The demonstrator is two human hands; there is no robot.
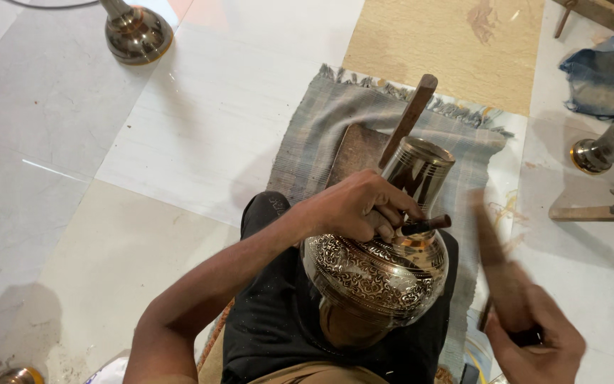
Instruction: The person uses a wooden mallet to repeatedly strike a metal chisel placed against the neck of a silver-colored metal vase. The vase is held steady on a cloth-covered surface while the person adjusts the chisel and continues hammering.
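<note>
Head view: vase (378,274) of engraved brass lies on its side across the person's lap, neck (417,171) pointing away from the body, belly toward it. Laid this way, with the legs cradling the round belly, the shoulder band faces up toward the tools.

Left hand (353,206) rests on the shoulder of the vase, just below the neck. Its fingers (385,213) are curled tight around a short dark punch (428,225), whose free end sticks out to the right of the fist. With the hand's weight on the metal, both vase and tool tip appear braced; the tip itself is hidden under the hand.

Right hand (534,341) is at the lower right, apart from the vase, fingers closed round the handle of a wooden mallet (495,263). The mallet is motion-blurred and angled toward the punch's exposed end.

Mat (321,135), striped grey with a fringed far edge, lies on the floor (108,142) under the legs and the vase, probably as padding on the hard tiles. On the mat beyond the neck lies a flat brown block (357,149), and a wooden stick (410,117) slants over it, near the left hand.

Other brass pieces stand well apart: one (136,32) at the upper left, one (605,146) at the right edge. A blue cloth (605,75) lies crumpled at the upper right.
</note>
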